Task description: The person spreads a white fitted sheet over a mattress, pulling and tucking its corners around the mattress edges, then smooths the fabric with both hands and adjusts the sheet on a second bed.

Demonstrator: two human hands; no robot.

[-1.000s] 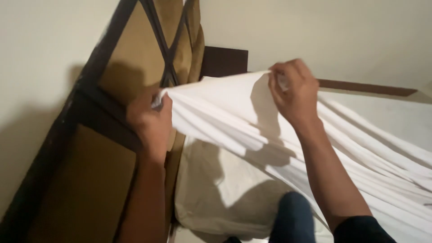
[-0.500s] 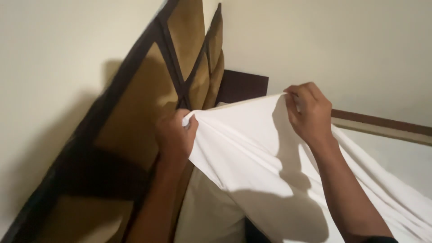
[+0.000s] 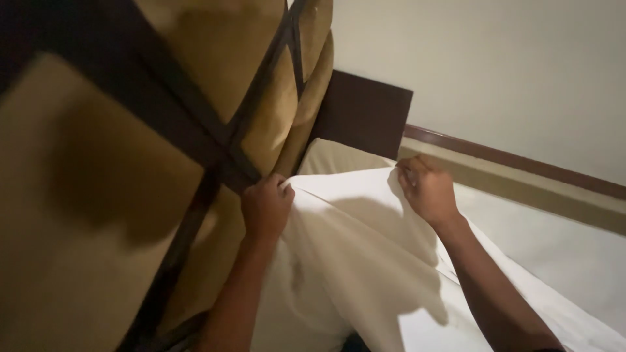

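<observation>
A white bed sheet [image 3: 365,261] is stretched between both my hands over the head end of a mattress [image 3: 332,160]. My left hand [image 3: 266,207] grips one part of the sheet's edge right against the padded tan headboard [image 3: 98,195]. My right hand [image 3: 425,190] pinches the sheet's edge farther right, above the mattress corner. The sheet hangs down in folds below my hands and runs off to the lower right.
The headboard has dark wooden strips [image 3: 215,143] crossing its tan panels and fills the left side. A dark brown panel [image 3: 365,114] stands behind the mattress corner. A cream wall with a brown rail [image 3: 521,160] runs along the right.
Both hands have carried the sheet's edge down and toward the mattress corner by the headboard. The view has moved closer to the headboard.
</observation>
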